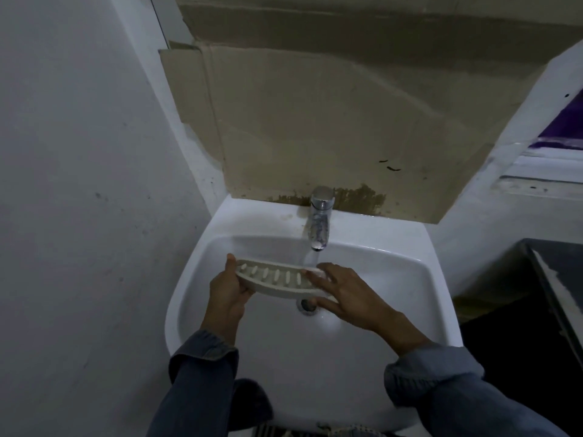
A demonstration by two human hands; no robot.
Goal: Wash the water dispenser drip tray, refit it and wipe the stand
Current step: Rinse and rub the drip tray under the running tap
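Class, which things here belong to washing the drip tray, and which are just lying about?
Job: drip tray, left hand, right hand, tap, running water, sink.
Lying about: cardboard behind the tap, dark unit at right.

The left hand (225, 294) grips the left end of the slotted tray (277, 280). The right hand (350, 294) pinches the right end, fingers on top, thumb below. Water (312, 258) from the tap (320, 216) lands just beside the right fingers; the drain (306, 305) lies below that grip.
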